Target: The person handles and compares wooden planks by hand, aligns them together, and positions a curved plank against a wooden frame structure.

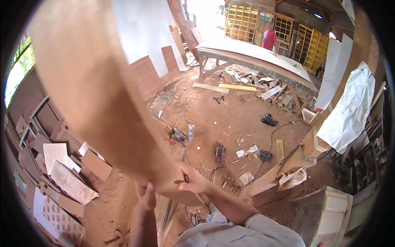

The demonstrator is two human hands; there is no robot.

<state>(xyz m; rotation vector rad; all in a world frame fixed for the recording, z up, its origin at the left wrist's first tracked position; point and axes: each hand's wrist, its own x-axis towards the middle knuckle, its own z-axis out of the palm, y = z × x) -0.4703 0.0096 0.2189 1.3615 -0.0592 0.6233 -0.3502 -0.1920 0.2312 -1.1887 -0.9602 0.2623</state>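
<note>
Far left, scraps [61, 177] lie and lean in a heap, its outer edge lost in the view's dark rim. The board [107, 103] slants up in front of the person, its upper end blurred and cut off at the top. The left hand [147, 198] has its grip closed on the board near the lower end; the thumb shows, most fingers are hidden. Whether that end touches the planks [163, 212] below is hard to tell. The right hand [191, 179] grasps the board's right edge, its fingers partly hidden. Beyond are a bottle [191, 131] and a red tool [220, 153]. Farther back, a bench [255, 66] bears a white panel [255, 51] and hides another person's [269, 40] legs. At right, a crumpled sheet [347, 109] covers what is behind it; the clutter [370, 164] beyond is too dim to name.
</note>
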